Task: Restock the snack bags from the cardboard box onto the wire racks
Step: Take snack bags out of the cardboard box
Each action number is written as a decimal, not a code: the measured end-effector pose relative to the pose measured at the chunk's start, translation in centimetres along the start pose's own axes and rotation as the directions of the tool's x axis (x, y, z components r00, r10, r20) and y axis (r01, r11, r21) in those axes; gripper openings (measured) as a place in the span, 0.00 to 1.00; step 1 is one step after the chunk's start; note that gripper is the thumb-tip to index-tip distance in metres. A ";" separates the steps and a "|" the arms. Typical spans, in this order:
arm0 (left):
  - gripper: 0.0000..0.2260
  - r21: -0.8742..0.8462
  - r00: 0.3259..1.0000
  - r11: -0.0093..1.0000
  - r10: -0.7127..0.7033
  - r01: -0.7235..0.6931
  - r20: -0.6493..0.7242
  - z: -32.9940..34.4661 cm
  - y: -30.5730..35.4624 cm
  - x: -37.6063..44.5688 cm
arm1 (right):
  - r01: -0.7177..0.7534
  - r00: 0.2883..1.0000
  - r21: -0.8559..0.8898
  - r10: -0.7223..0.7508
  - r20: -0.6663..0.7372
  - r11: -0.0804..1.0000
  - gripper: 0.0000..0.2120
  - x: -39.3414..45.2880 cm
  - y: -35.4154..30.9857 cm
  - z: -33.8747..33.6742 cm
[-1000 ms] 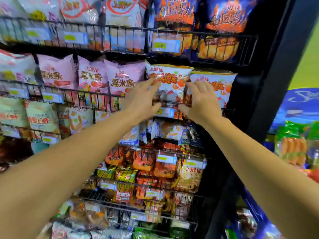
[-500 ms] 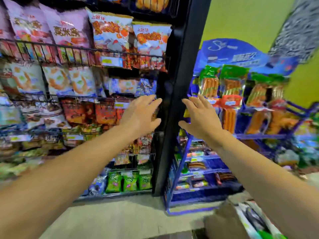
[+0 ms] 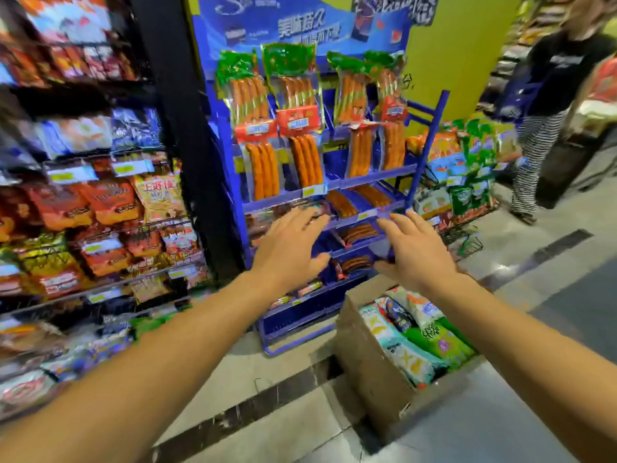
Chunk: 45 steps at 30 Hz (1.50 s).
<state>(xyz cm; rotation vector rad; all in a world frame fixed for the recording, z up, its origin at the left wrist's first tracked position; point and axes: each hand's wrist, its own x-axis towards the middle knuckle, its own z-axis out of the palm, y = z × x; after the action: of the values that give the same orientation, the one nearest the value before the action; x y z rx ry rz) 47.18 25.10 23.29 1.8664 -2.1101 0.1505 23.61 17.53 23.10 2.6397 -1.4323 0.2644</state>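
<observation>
a: where are the hands?
b: both reach forward in the air. the left hand [image 3: 289, 252] sits just left of centre, fingers straight and spread, its grip apart and holding nothing. the right hand [image 3: 415, 250] is at about 3 o'clock from it, fingers also loosely extended, grip apart, nothing in it.

a: and the cardboard box [image 3: 370, 359]?
b: on the floor [image 3: 267, 416], at about 5 o'clock from the right hand, open at the top. the snack bags [image 3: 412, 332] stand packed inside it: pale blue ones, a dark blue one, green ones toward the right. neither hand touches the box or the bags.

a: the wire racks [image 3: 110, 228]?
b: at 9 o'clock from the left hand, several tiers filled with orange, red and yellow snack packs, with price tags [image 3: 132, 168] clipped along the front wires. that side is blurred, so most labels cannot be read.

a: what is straight ahead?
b: a blue display stand [image 3: 427, 142] at 12 o'clock from the hands, hung with sausage packs [image 3: 260, 152] with green headers, a blue banner above. a black post [image 3: 187, 162] stands between it and the wire racks.

a: anything else?
b: a yellow wall [image 3: 460, 55] behind the stand, a low rack of green and orange packs [image 3: 467, 168] at 2 o'clock, and a person in a dark top and striped trousers [image 3: 547, 105] standing at the far right.
</observation>
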 end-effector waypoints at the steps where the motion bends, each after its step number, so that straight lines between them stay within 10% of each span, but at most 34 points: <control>1: 0.32 0.001 1.000 1.000 0.009 -0.009 0.016 1.3 2.0 0.7 | -0.015 1.000 0.003 0.014 0.027 1.000 0.43 -1.0 2.2 0.7; 11: 0.33 -0.033 0.963 0.998 0.053 -0.046 0.266 13.1 15.4 7.6 | -0.117 0.984 0.017 0.113 0.140 0.993 0.40 -6.6 18.8 7.5; 45: 0.34 -0.130 0.734 0.952 -0.123 0.277 0.668 56.2 24.7 29.5 | -0.415 0.684 0.165 0.188 0.704 0.895 0.43 3.5 51.9 44.8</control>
<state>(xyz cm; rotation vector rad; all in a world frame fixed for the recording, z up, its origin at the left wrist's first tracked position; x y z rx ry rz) 10.77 -15.45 -17.53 2.1940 -2.1591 -0.8910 -13.93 -22.14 -18.48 2.8729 -2.2273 -0.5747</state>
